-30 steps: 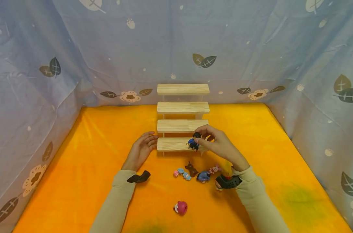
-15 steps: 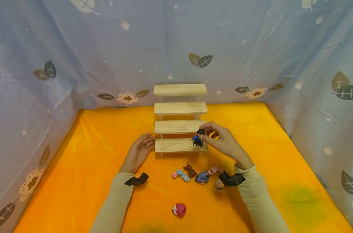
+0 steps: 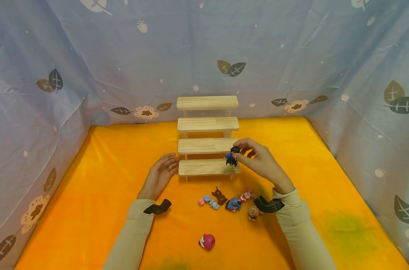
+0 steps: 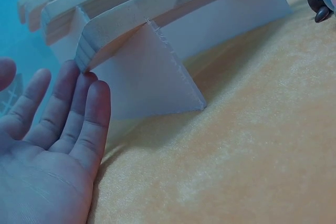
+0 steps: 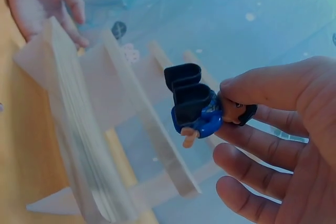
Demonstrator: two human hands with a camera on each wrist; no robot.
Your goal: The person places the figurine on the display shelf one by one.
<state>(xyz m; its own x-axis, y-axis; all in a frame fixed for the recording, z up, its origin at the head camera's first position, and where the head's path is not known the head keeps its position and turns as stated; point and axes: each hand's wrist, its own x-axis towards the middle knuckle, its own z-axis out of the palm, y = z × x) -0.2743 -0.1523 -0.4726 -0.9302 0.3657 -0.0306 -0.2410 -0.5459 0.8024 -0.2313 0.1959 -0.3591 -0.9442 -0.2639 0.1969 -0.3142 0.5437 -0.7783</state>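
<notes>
Between thumb and fingers my right hand (image 3: 261, 159) pinches a toy figure (image 3: 231, 156) by its head. The figure has black hair, a blue top and black legs, seen from below in the right wrist view (image 5: 197, 103). It hangs over the right end of the lowest step of a wooden four-tier rack (image 3: 204, 167). My left hand (image 3: 160, 176) lies at the left end of that step, fingers extended. In the left wrist view its fingertips (image 4: 97, 95) are right at the step's corner.
In front of the rack lie a brown deer figure (image 3: 219, 195), a blue donkey figure (image 3: 233, 204), a piglet figure (image 3: 247, 195), small pink and blue figures (image 3: 213, 204) and a round-faced figure (image 3: 253, 213). A magenta figure (image 3: 208, 242) lies nearer. Patterned cloth (image 3: 150, 56) stands behind.
My right hand has moved the toy figure a little right and back along the lowest step, and the figure's tilt has changed. My left hand stays at the rack's left end. The view shifted slightly.
</notes>
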